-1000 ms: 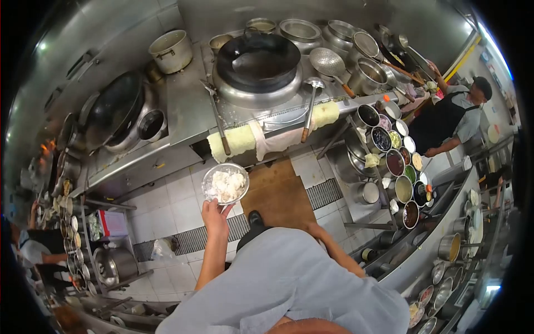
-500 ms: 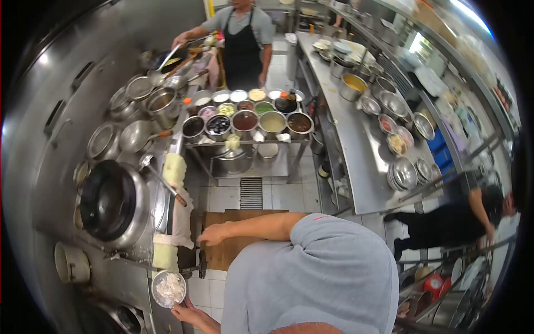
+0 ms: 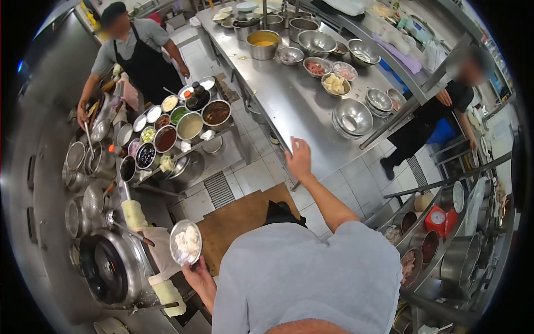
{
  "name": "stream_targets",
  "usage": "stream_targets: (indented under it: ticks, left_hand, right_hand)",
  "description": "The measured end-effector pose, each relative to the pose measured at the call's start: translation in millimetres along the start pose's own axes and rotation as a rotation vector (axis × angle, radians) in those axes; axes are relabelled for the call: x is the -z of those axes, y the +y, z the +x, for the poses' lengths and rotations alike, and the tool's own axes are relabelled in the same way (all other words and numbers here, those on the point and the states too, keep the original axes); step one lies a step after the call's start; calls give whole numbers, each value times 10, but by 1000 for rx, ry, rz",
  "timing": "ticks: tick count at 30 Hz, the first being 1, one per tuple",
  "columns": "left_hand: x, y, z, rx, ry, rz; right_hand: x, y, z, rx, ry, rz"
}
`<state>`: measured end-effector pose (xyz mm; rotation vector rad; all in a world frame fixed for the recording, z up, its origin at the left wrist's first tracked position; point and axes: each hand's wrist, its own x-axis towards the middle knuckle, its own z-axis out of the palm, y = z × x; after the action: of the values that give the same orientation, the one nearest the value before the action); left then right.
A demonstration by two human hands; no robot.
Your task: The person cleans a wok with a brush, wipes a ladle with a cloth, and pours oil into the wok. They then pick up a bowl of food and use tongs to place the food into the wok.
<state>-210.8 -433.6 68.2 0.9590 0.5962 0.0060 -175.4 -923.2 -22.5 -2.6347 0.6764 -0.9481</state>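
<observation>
My left hand point(image 3: 200, 276) grips the underside rim of a metal bowl point(image 3: 179, 259) and holds it out beside the stove edge. Pale, whitish food pieces point(image 3: 188, 243) fill the bowl. On the other side, my right hand point(image 3: 299, 158) is raised with its fingers spread and nothing in them, overlapping the front edge of the long steel table point(image 3: 278, 108) in this view. A wok point(image 3: 105, 267) sits on the stove to the left of the bowl, and a ladle point(image 3: 128, 229) lies close by, its handle toward the bowl.
Sauce and seasoning pots point(image 3: 189, 126) crowd a stand ahead. Stacked metal bowls point(image 3: 352, 118) and food bowls point(image 3: 335, 84) are on the steel table. One person point(image 3: 146, 58) stands at the far stove, another point(image 3: 439, 111) at right. A red scale point(image 3: 436, 221) sits on the right-hand shelf.
My view and body have turned right. My right hand has left the stove edge and swung over to the steel table. The bowl in my left hand has come along, away from the counter.
</observation>
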Motion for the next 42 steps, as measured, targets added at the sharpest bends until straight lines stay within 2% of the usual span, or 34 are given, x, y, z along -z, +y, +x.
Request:
stream_targets:
  ticks: [3,5,6,11,13,15,17,19,21,23,25,28,30,31,33,34,35,36,37,38,39,40,42]
  left_hand:
    - [-442,-218,-17,73,-63,39]
    - [-629,-300,-88,64,-79,91]
    - [-753,-319,-155,54,-76,113]
    - [-892,-319,-238,37,-43,150]
    - [-842,-302,-218,21,-22,159]
    - [-698,-271,-178,19,7,138]
    - [-544,-205,-170,-25,47,81]
    - [-337,-71,-175,-67,90,34]
    - [-52,57,-154,-135,161,-17]
    - [337,154,-92,-200,255,-38]
    - [699,312,-74,-262,349,-5]
    - [1347,466,-56,-363,437,-35]
    - [1690,631,-103,-399,520,-66]
    - [1896,695,-102,-392,573,-85]
    - [2324,737,-111,-441,663,-73]
    - [2479,752,-168,-465,719,-62]
    - [2394,904,-266,-467,768,-122]
    - [2462,969,-323,-507,742,-136]
    - [2577,963,-362,-561,749,-160]
    - [2773,874,-377,-591,878,-109]
    - [2737,905,-479,-610,912,-113]
    - [2702,953,-590,-600,933,-193]
    - [2710,902,-777,-664,1033,-236]
  right_hand:
    - [-52,494,33,-124,-48,-57]
    - [-104,581,8,-86,-53,-83]
    - [-137,554,-15,-58,-60,-90]
    - [-376,-164,-195,95,-155,300]
    - [-780,-308,-566,81,-493,477]
    - [-1009,-369,-826,151,-1046,518]
    - [-1505,-21,-1394,485,-1323,460]
    - [-1359,78,-1618,135,-1654,305]
    - [-1293,384,-1886,98,-1589,87]
    - [-932,373,-1900,-332,-1629,-8]
    - [-1257,773,-2200,-447,-1787,-110]
    - [-1338,576,-2149,-412,-1768,-127]
    - [-1461,149,-1958,-183,-1751,-120]
    - [-1719,-175,-1889,66,-1746,-284]
    - [-1471,-1444,-1409,129,-1692,-146]
    - [-1955,-1469,-1578,623,-1276,158]
    - [-2368,-1840,-1573,550,-1354,113]
    - [-2289,-2440,-1510,455,-1297,270]
    - [-2381,-2970,-1461,850,-972,547]
    - [-2430,-3491,-1449,487,-1324,482]
    - [-2272,-4084,-1370,653,-1318,631]
    - [-2024,-4714,-1336,286,-1675,853]
    - [-1680,-5670,-1466,73,-1852,1117]
